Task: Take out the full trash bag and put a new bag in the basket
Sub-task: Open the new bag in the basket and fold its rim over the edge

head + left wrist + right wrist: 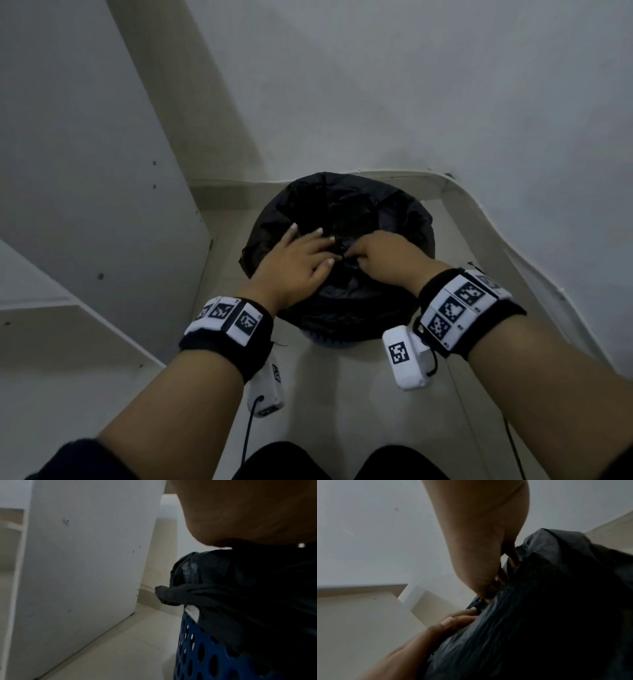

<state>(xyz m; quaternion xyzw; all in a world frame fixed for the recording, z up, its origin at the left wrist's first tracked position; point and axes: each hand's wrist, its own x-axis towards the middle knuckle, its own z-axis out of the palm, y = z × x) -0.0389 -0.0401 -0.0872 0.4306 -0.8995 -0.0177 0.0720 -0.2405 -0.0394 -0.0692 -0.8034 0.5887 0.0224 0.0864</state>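
A full black trash bag (342,205) sits in a round blue perforated basket (205,655) on the floor, its plastic gathered toward the middle of the top. My left hand (308,253) lies on the bag's top; thumb and forefinger pinch the gathered plastic while two outer fingers stretch out over the bag. My right hand (376,253) is curled tight on the same bunch from the right, knuckles up. In the right wrist view the right fingers (503,573) dig into the bag (539,615) and the left hand (436,628) lies alongside it. The bag's edge (171,595) droops over the basket's rim.
A white cabinet side (85,171) stands close on the left of the basket. A plain wall (411,85) with a pale baseboard (479,212) runs behind and to the right. Light floor tile (325,394) lies in front; my dark-clad knees (284,459) are at the bottom.
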